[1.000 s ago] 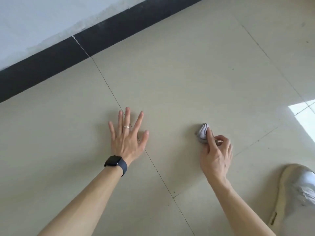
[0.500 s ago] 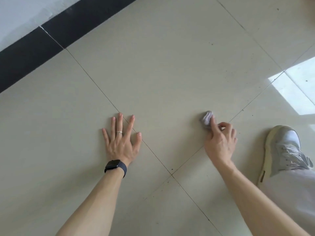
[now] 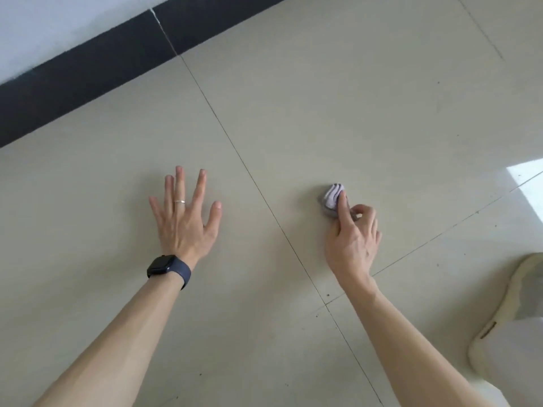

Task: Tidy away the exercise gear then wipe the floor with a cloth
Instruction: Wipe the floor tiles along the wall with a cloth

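A small bunched grey and pale lilac cloth (image 3: 330, 198) lies on the beige tiled floor (image 3: 352, 98). My right hand (image 3: 351, 239) holds it against the floor, the forefinger stretched over the cloth and the other fingers curled behind it. My left hand (image 3: 183, 221) lies flat on the floor to the left, fingers spread, with a ring on one finger and a dark watch on the wrist. No exercise gear is in view.
A black skirting board (image 3: 88, 71) and white wall (image 3: 44, 24) run along the top left. My pale shoe (image 3: 526, 289) stands at the right edge. A bright patch of sunlight (image 3: 529, 177) falls on the floor at far right. Small dark specks dot the tiles.
My right hand has slid the cloth a short way across the tile, back over the joint near the tile corner. My left hand stays flat on the floor. The view has swung, so the shoe sits further right.
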`<state>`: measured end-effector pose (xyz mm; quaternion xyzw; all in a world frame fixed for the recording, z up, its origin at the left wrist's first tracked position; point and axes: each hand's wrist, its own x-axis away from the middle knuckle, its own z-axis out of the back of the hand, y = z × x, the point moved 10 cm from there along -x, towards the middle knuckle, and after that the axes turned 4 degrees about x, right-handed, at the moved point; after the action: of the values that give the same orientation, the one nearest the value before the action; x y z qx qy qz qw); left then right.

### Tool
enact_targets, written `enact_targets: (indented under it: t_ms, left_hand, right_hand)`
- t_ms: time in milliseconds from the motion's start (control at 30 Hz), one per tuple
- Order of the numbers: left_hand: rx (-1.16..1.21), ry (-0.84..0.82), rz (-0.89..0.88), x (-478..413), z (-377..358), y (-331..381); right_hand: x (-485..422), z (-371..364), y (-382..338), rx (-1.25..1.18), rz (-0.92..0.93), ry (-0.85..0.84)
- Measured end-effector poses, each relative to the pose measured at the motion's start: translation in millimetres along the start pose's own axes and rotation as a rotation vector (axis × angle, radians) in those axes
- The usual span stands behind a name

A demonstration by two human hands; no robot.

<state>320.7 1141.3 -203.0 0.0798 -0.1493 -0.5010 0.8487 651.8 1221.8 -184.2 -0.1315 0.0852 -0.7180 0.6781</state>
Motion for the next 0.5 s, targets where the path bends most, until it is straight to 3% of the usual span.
enact_targets:
  t_ms: [67,133,200,267,400,433,500]
  left_hand:
    - [-0.042,-0.025,0.057,-9.1,2.4,-18.9]
    - [-0.060,-0.048,0.104,-17.1,2.0,-34.5]
    - [-0.051,-0.048,0.176,-26.1,6.7,-52.0]
    - [-0.011,-0.030,0.262,-39.2,14.9,-74.0]
    - [0.015,0.010,0.332,-54.8,20.5,-105.3]
    - [0.019,0.029,0.337,-54.5,19.8,-108.1]
    - [0.021,0.049,0.339,-55.6,18.6,-107.7]
  right_hand:
    - [50.4,-18.9,-53.8,-0.032,0.287,-0.097]
    - [109.5,-34.5,-99.4,-0.028,0.709,-0.208]
    - [112.3,-35.9,-114.2,-0.021,0.947,-0.222]
    - [57.1,-30.1,-109.1,0.039,0.839,-0.131]
    - [-60.1,-20.8,-58.4,0.036,0.175,-0.071]
    - [-65.3,-23.3,-60.4,0.040,0.118,-0.069]
    - [-46.4,-26.6,-95.1,0.035,0.244,-0.063]
